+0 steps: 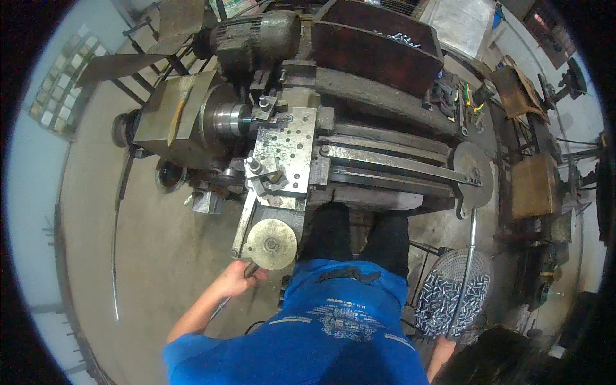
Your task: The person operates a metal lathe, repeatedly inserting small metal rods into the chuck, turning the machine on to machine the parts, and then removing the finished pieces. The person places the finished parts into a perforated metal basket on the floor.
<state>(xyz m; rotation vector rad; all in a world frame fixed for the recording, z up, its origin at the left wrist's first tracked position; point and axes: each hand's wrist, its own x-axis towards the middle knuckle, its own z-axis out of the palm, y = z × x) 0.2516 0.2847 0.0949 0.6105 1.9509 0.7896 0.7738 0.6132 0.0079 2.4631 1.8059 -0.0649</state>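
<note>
At the front of a lathe, my left hand (pixel 240 277) is closed around a dark handle (pixel 251 268) beside a round metal handwheel (pixel 272 244). My right hand (pixel 444 344) is low on the right, at the lower end of a long metal lever (pixel 467 256); its fingers are mostly hidden. Next to it, a round perforated basket (pixel 457 258) holds many small shiny metal pins (pixel 443 301). Above the handwheel lies the drilled tool slide (pixel 292 144), with clamped tool blocks (pixel 266 176). The chuck (pixel 228 119) faces the slide from the left.
A brush (pixel 181 109) rests on the headstock (pixel 168 125). Behind stand a motor (pixel 256 35) and a dark metal bin (pixel 375 54) with some small parts. Wrenches and pliers (pixel 471 106) lie at the right end. A flat bar (pixel 398 163) runs along the bed to a disc (pixel 471 160).
</note>
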